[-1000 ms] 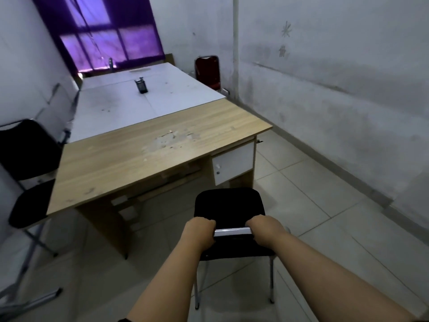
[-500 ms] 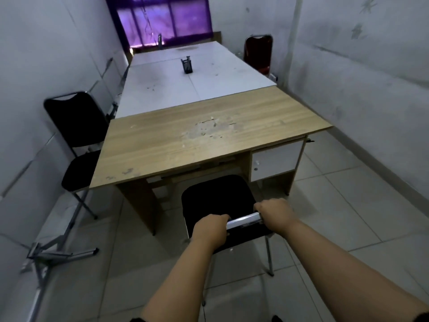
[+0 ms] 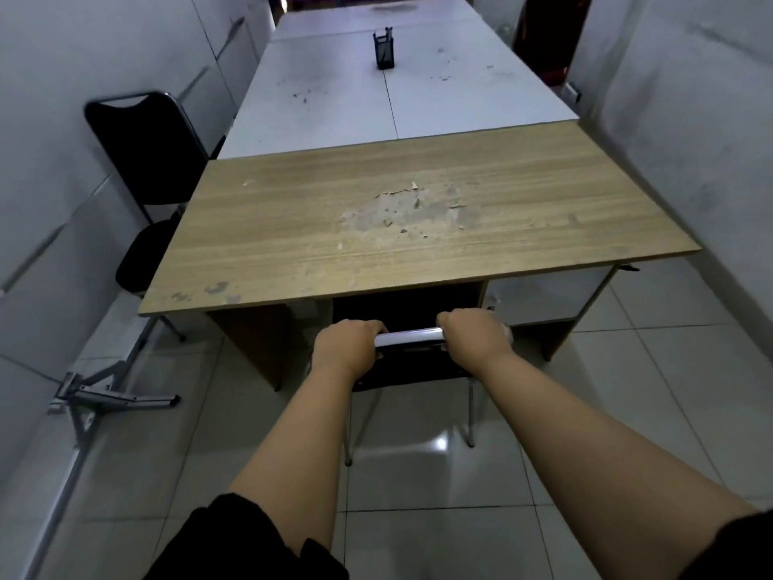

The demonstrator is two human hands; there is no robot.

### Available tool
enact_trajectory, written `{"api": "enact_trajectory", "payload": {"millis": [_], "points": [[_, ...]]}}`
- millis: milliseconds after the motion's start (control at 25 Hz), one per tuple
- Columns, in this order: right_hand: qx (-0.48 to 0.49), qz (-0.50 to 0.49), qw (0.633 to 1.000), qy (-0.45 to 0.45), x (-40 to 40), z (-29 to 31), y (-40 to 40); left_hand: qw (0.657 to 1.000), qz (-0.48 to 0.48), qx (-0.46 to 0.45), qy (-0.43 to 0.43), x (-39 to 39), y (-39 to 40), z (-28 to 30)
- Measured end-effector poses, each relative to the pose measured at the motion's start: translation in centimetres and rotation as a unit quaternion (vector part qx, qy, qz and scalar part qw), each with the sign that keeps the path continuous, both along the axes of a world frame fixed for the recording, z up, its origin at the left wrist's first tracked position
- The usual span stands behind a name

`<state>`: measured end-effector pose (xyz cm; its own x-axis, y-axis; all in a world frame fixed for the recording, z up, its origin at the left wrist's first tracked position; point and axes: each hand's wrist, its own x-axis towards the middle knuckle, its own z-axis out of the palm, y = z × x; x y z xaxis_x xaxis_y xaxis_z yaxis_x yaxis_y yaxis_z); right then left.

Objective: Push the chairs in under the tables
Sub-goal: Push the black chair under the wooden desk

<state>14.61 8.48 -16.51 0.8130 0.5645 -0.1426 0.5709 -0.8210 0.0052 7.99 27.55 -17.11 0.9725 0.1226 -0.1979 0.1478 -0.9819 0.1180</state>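
A black chair (image 3: pixel 412 366) with a chrome top rail stands at the near edge of the wooden desk (image 3: pixel 401 219), its seat hidden in the knee space below the top. My left hand (image 3: pixel 347 345) and my right hand (image 3: pixel 472 334) both grip the rail, one at each end. A second black chair (image 3: pixel 146 148) stands by the left wall, its seat partly under the desk's left side. A red chair (image 3: pixel 548 35) sits at the far right beside the white tables (image 3: pixel 376 98).
A black pen holder (image 3: pixel 384 50) stands on the white tables. A folded metal stand (image 3: pixel 104 395) lies on the floor at the left. A white drawer unit (image 3: pixel 548 295) fills the desk's right side. Walls run close on both sides.
The chair has moved forward with both hands on its rail; its seat now sits under the desk. My view has come closer to the desk and squared up to it.
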Motion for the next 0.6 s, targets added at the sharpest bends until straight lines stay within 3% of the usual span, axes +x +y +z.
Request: {"api": "enact_trajectory", "payload": {"millis": [600], "points": [[0.016,-0.029,0.999,0.006,8.4,-0.4,4.9,0.999,-0.036,0.004,0.034,9.4,5.3,-0.1]]}}
